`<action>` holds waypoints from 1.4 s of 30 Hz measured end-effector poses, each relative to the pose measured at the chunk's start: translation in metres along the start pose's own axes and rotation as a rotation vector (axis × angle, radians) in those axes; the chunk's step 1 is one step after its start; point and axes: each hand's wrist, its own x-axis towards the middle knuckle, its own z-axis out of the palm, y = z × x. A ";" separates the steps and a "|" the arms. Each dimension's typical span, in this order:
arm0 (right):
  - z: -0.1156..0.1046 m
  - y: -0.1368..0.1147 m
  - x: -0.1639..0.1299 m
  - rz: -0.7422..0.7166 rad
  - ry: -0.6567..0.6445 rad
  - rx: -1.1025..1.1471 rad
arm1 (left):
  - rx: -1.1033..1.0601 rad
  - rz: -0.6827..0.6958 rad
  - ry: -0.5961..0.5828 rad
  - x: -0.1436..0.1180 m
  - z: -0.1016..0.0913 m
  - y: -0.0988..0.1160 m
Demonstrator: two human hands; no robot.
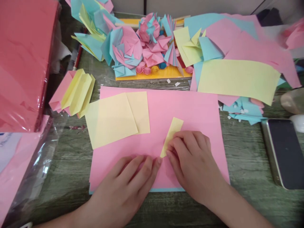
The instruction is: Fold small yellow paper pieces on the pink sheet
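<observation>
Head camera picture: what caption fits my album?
Two hands, left and right, press a yellow paper strip onto a pink sheet.

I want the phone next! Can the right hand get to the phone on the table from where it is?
Probably yes. The right hand presses a small yellow paper strip on the pink sheet, and the phone lies flat to its right on bare table. Nothing stands between them, though the hand would have to leave the strip.

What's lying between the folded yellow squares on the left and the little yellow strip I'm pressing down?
In the head view, only bare pink sheet lies between the folded yellow squares and the yellow strip.
</observation>
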 end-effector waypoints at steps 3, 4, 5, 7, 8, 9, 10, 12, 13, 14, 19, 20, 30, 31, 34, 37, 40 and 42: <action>0.000 -0.001 0.000 0.002 0.003 -0.002 | -0.004 -0.006 -0.003 -0.001 0.000 0.001; 0.000 -0.001 0.000 0.004 0.001 -0.003 | -0.005 -0.008 -0.004 -0.001 0.000 0.001; 0.000 -0.001 0.000 0.005 -0.002 -0.004 | -0.007 -0.009 -0.004 -0.001 -0.001 0.001; -0.001 -0.001 0.000 0.005 -0.007 -0.006 | -0.009 -0.007 -0.007 -0.001 -0.001 0.002; -0.001 -0.002 0.000 0.003 -0.007 -0.006 | -0.010 -0.006 -0.011 -0.001 -0.001 0.002; -0.001 -0.002 0.000 0.004 -0.007 -0.006 | -0.010 -0.007 -0.011 -0.001 -0.001 0.002; -0.001 -0.002 0.000 0.007 -0.005 -0.009 | -0.009 -0.008 -0.009 0.000 -0.001 0.002; 0.000 -0.002 0.000 0.010 -0.009 -0.015 | -0.008 -0.013 -0.006 0.000 0.000 0.002; 0.000 -0.002 0.000 0.012 -0.009 -0.019 | -0.007 -0.016 -0.006 0.000 0.000 0.002; 0.000 -0.002 0.000 0.013 -0.007 -0.023 | -0.004 -0.015 -0.007 0.000 0.000 0.002; -0.001 -0.003 0.002 0.010 -0.007 -0.052 | 0.010 -0.018 -0.015 0.001 0.000 0.004; -0.002 -0.004 0.002 0.011 -0.012 -0.058 | 0.015 -0.022 -0.009 0.001 0.000 0.004; -0.002 -0.003 0.000 0.066 -0.018 -0.036 | -0.144 -0.049 0.097 0.004 0.000 -0.008; -0.002 -0.002 0.000 0.065 -0.019 -0.038 | -0.182 -0.044 0.122 0.005 0.001 -0.009; -0.002 -0.002 0.001 0.063 -0.018 -0.041 | -0.200 -0.048 0.148 0.005 0.005 -0.012; -0.002 -0.003 0.003 0.063 -0.013 -0.032 | -0.148 -0.052 0.113 0.005 0.007 -0.012; -0.002 -0.003 0.003 0.063 -0.014 -0.020 | -0.117 -0.040 0.092 0.006 0.006 -0.012; -0.002 -0.003 0.002 0.062 -0.017 -0.018 | -0.089 -0.039 0.077 0.007 0.004 -0.010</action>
